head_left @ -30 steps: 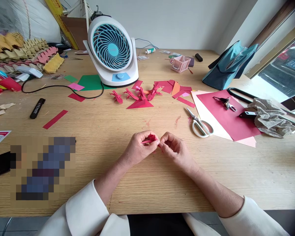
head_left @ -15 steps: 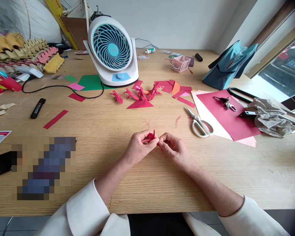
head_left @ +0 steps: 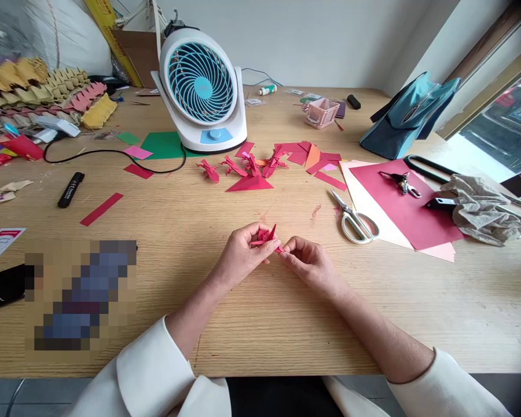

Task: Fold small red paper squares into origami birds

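A small red folded-paper figure (head_left: 265,235) with a pointed tip sticking up is held between my two hands. My left hand (head_left: 244,250) grips its body between thumb and fingers. My right hand (head_left: 307,259) pinches a narrow end of the same paper at the figure's lower right. Fingers cover part of the folds. Beyond my hands, several red folded-paper pieces (head_left: 252,168) stand in a cluster, with a large pointed folded one (head_left: 250,183) at the front.
Scissors (head_left: 353,220) lie to the right, beside red and pale paper sheets (head_left: 403,202). A white fan (head_left: 206,87) stands behind the folded pieces. Left are a black marker (head_left: 71,190) and a red paper strip (head_left: 102,209). A teal bag (head_left: 406,119) sits at the back right.
My left hand has shifted slightly up and its hold has loosened a little, so more of the red figure shows. The right hand keeps its pinch. The whole view has shifted slightly.
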Motion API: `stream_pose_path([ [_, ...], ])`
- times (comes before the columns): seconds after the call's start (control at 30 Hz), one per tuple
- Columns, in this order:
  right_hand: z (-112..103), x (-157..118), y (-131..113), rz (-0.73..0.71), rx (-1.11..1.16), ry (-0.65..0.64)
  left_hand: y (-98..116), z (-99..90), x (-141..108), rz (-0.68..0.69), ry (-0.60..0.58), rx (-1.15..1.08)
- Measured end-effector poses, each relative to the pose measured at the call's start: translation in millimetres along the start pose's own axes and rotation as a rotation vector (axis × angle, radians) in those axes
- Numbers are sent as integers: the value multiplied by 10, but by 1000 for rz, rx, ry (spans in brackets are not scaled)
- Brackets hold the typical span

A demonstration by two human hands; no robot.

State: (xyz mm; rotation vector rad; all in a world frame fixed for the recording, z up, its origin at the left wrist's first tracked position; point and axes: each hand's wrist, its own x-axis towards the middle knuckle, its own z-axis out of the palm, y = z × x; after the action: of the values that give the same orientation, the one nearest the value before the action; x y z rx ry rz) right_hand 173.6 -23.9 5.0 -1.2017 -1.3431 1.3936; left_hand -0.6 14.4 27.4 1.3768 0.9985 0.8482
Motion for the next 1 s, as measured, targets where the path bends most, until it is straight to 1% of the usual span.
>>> stream_pose_path([
  [0.07,-1,4,-12,8,38,22,4,22,-6,-34,-33,-107],
  [0.13,8,4,-15,10,74,41,-16,54,-10,-62,-40,-140],
  [0.23,31,6,0,-1,110,54,-63,102,-15,-71,-3,-118],
  [0.33,43,12,12,-5,123,43,-83,126,-16,-97,36,-161],
  [0.5,39,11,22,-21,112,20,-56,118,-10,-125,48,-214],
  [0.57,41,7,39,-49,102,15,-51,106,-7,-130,30,-224],
  [0.67,50,3,66,-91,90,2,-59,84,-8,-161,-35,-249],
  [0.77,57,1,78,-102,82,-2,-67,76,-15,-192,-74,-265],
  [0.83,56,1,80,-102,72,-2,-64,82,-21,-183,-67,-251],
  [1.0,46,-6,61,-87,22,-3,-48,109,-28,-79,2,-107],
])
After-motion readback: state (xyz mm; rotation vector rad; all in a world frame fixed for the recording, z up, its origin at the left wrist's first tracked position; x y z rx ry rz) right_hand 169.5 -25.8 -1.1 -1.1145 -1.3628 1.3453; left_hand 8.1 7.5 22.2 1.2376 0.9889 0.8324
